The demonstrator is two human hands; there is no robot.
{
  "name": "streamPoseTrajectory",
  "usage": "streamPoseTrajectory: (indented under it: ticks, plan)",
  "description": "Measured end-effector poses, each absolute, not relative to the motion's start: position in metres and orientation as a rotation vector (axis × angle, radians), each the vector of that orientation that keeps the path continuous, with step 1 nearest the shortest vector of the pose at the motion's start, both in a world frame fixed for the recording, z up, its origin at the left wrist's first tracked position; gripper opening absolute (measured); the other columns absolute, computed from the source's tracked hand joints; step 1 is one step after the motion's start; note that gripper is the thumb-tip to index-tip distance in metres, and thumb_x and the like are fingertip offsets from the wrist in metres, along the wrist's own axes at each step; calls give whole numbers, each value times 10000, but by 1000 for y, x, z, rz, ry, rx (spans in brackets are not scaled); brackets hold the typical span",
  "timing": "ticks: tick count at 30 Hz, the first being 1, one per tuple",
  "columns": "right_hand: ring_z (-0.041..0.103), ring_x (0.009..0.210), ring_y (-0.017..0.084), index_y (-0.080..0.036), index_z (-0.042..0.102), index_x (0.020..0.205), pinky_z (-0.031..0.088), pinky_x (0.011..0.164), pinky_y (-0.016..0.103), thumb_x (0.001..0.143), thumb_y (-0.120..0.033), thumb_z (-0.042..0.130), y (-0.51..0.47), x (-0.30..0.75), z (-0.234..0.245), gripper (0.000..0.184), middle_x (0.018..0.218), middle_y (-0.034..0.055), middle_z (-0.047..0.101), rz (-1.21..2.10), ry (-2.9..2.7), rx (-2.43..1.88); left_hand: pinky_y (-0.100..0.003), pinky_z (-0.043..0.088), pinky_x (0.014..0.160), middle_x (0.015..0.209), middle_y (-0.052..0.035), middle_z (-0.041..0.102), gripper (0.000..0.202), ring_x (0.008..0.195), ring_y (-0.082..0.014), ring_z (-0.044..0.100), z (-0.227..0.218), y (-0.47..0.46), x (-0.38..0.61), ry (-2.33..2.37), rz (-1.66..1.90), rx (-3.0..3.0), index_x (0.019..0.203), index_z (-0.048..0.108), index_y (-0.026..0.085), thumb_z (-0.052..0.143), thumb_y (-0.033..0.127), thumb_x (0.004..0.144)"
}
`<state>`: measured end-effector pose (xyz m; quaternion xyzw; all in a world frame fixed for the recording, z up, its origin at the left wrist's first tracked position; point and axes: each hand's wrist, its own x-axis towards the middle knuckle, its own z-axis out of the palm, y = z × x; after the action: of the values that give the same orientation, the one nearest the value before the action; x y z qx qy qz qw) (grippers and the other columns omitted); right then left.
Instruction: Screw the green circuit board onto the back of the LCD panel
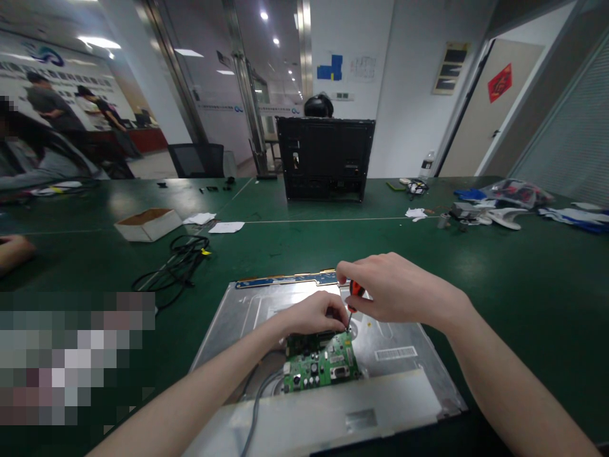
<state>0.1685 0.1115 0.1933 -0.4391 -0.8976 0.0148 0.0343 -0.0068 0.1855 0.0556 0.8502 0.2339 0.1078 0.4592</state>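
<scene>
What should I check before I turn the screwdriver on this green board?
1. The screwdriver sits in the right hand grip: ok.
2. The left hand rests by the tip at the green board top corner: ok.
3. Tip seated in a screw: cannot tell, fingers hide it.
4. The metal panel lies flat on the table: ok.
5. The grey cable lies away from the tip: ok.

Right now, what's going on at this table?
A person works over a metal-backed display panel lying flat on the green table. The right hand holds an orange-handled screwdriver nearly upright, tip down at the top corner of a green circuit board mounted on the panel. The left hand rests, fingers curled, at the board's top edge beside the tip.
</scene>
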Motion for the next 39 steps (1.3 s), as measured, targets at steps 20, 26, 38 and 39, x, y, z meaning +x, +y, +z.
streamPoseTrajectory:
  ticks: [20, 26, 38, 39]
  plan:
    - [579, 701, 165, -204, 540, 1020, 288, 532, 272, 842, -226, 494, 110, 168, 194, 185, 877, 23, 670, 92, -2769, -1292, -212, 442, 679, 710, 19, 674, 99, 702, -144, 600, 58, 185, -6, 577, 275, 2112, 742, 711, 155, 672, 74, 701]
    - [559, 699, 153, -211, 536, 990, 289, 534, 268, 820, -198, 495, 107, 168, 195, 175, 874, 13, 656, 157, -2781, -1234, -211, 436, 668, 692, 30, 663, 110, 654, -128, 580, 58, 183, -7, 600, 288, 2102, 747, 699, 148, 660, 58, 697]
    - [578, 694, 169, -213, 539, 1022, 281, 528, 268, 840, -255, 520, 109, 169, 192, 188, 859, 20, 671, 65, -2749, -1319, -204, 437, 635, 736, 8, 668, 107, 696, -143, 597, 57, 184, -7, 601, 271, 2097, 769, 691, 141, 648, 77, 695]
    - [574, 702, 165, -213, 534, 1025, 285, 532, 266, 829, -241, 523, 109, 169, 193, 198, 878, 18, 667, 87, -2755, -1288, -207, 438, 646, 733, 10, 667, 101, 698, -143, 597, 58, 183, -7, 602, 270, 2103, 766, 690, 141, 654, 79, 695]
